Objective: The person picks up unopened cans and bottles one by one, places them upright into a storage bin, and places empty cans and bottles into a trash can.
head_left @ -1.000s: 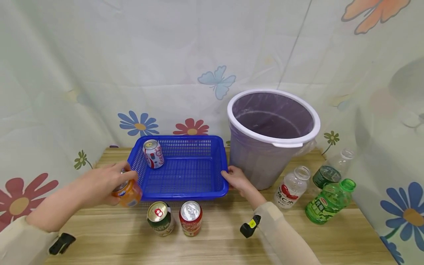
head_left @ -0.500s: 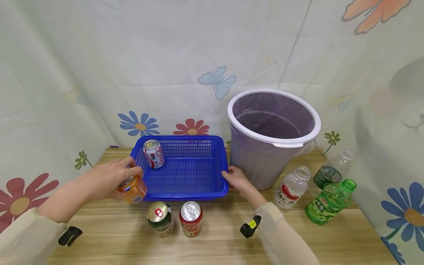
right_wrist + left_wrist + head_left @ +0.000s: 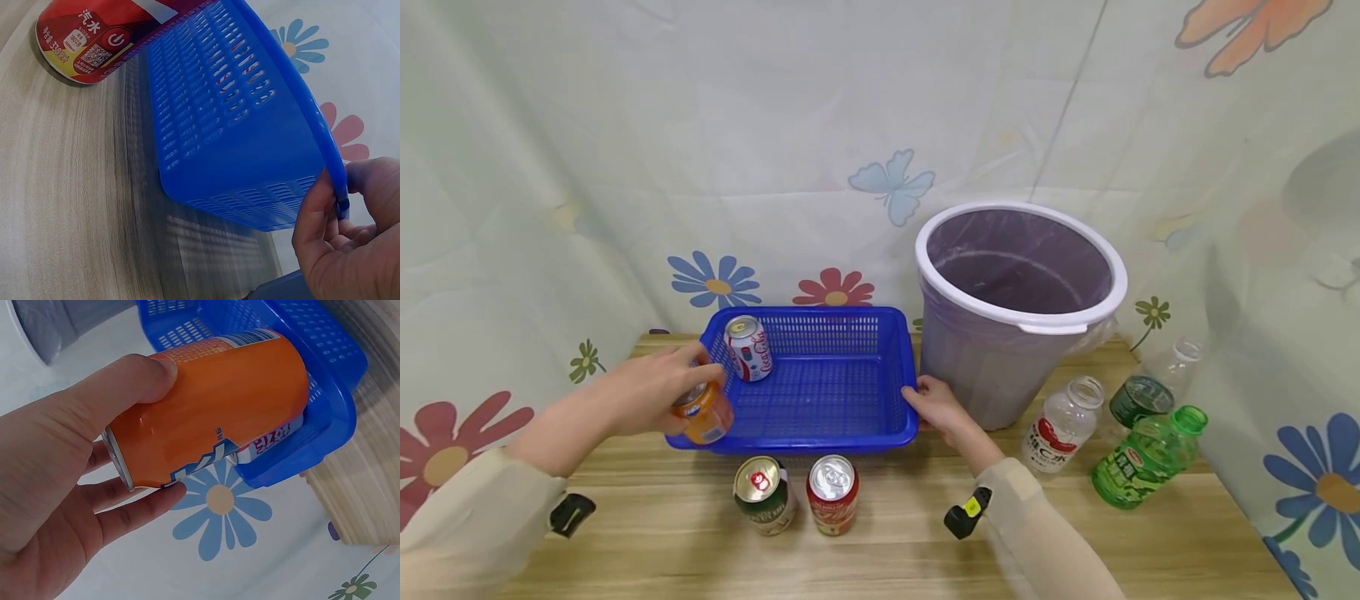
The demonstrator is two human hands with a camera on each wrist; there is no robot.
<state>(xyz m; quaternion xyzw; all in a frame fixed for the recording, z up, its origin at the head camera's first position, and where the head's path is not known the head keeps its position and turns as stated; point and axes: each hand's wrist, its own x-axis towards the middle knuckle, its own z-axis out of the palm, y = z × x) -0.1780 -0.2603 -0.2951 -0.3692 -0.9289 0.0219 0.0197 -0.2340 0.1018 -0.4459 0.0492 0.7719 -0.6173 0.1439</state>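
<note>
My left hand (image 3: pixel 658 387) grips an orange soda can (image 3: pixel 706 414) near its top, thumb on one side and fingers on the other. In the head view the can overlaps the front left corner of the blue plastic basket (image 3: pixel 820 442); the left wrist view shows its bottom end over the basket's rim. A white and red cola can (image 3: pixel 748 348) stands inside the basket at the back left. My right hand (image 3: pixel 936 404) pinches the basket's right rim between thumb and fingers. In front of the basket stand a green can (image 3: pixel 764 496) and a red can (image 3: pixel 832 495).
A grey bin (image 3: pixel 977 367) with a white rim stands right of the basket. Farther right on the wooden table (image 3: pixel 917 558) are a clear bottle with a red label (image 3: pixel 1060 425), a clear bottle with a dark label (image 3: pixel 1150 387) and a green bottle (image 3: pixel 1150 458).
My left hand has carried the orange can a little right and up, from beside the basket's left side to over its front left corner. My right hand has stayed on the rim.
</note>
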